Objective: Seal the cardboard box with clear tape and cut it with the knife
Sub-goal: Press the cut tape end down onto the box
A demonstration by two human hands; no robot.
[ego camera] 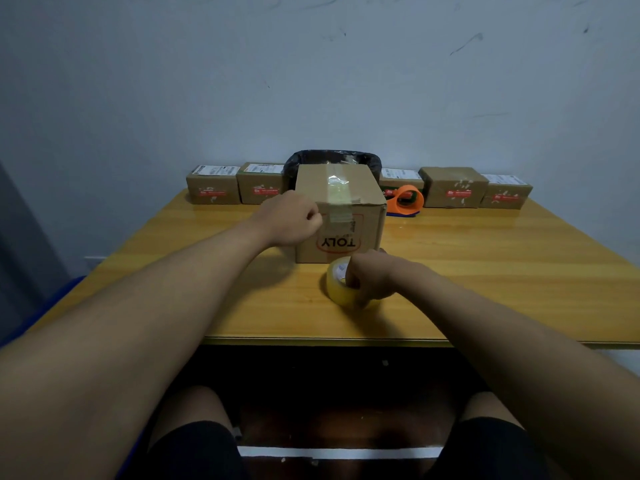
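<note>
A brown cardboard box with an upside-down "TOLY" logo stands in the middle of the wooden table. A strip of clear tape runs over its top seam and down the front face. My left hand is closed in a fist against the box's upper left front edge; whether it holds anything I cannot see. My right hand grips a roll of clear tape resting on the table just in front of the box. I cannot pick out a knife.
Several small labelled cardboard parcels line the table's far edge. A bin with a black liner stands behind the box. An orange tape dispenser lies to the box's right. The table's near edge is close to my knees.
</note>
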